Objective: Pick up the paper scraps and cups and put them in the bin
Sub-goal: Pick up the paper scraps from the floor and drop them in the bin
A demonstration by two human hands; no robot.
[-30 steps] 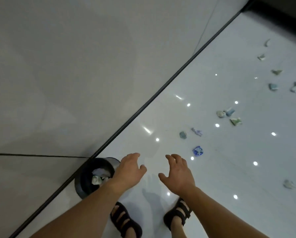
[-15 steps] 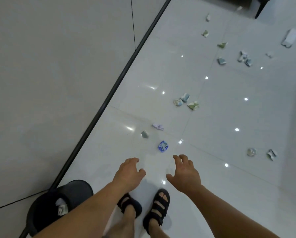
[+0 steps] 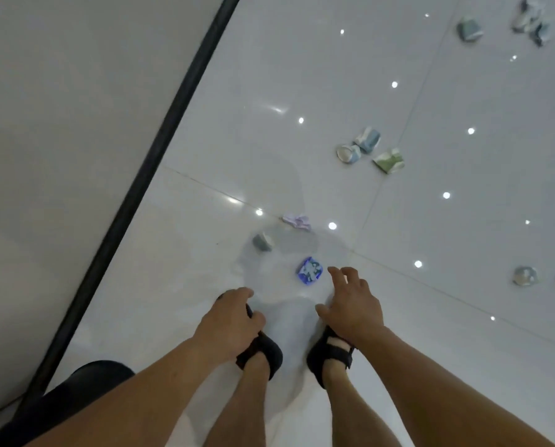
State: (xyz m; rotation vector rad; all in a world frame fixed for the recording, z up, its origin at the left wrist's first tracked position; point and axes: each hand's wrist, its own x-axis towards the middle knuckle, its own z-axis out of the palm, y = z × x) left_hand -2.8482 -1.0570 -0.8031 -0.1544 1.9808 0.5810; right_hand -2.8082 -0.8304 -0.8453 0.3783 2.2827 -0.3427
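**Q:** While both arms reach down over the glossy white floor [image 3: 463, 221], how do the hands stand?

**A:** The left hand [image 3: 229, 321] hangs above the left black sandal [image 3: 263, 353], fingers curled loosely, holding nothing. The right hand [image 3: 353, 301] is spread, fingers apart and empty, above the right black sandal [image 3: 329, 354]. Its fingertips lie just beside the blue scrap [image 3: 309, 271]; contact cannot be told from this view.

**Q:** Where is the rest of the litter?

**A:** A grey-green cup [image 3: 263, 241] lies on its side beyond the left hand, near a pale lilac scrap [image 3: 297, 222]. Farther out is a cluster of three: a pale cup with its mouth toward the camera [image 3: 347, 153], a blue-white cup [image 3: 368, 140] touching it, and a green-white crushed cup [image 3: 389, 161] just beside those. Two more pieces [image 3: 524, 276] lie at the right edge; others [image 3: 469, 29] lie at the top right, too blurred to tell cup from scrap.

**Q:** And the bin?

**A:** The black bin [image 3: 98, 374] sits at the lower left, beside the dark strip [image 3: 160, 162] at the foot of the wall [image 3: 76, 124], mostly hidden by the left forearm. Its contents are not visible.
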